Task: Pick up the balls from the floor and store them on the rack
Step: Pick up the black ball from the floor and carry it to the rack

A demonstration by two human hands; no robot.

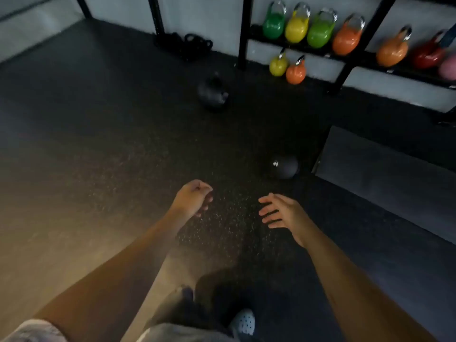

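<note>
Two black balls lie on the dark rubber floor. The nearer ball [285,167] rests just ahead of my right hand, beside a dark mat. The farther ball [212,93] sits in the middle distance, in front of the black rack [244,33]. My left hand [193,198] hangs over the floor with its fingers curled and nothing in it. My right hand [278,210] is spread, fingers apart, empty, a short way below the nearer ball. The view is blurred.
Coloured kettlebells [297,25] stand on the rack's shelf, and two small ones [287,67] on the floor below. A dark mat [385,174] lies at right. Black gear [195,44] is piled by a rack post. My shoe [244,322] shows at the bottom.
</note>
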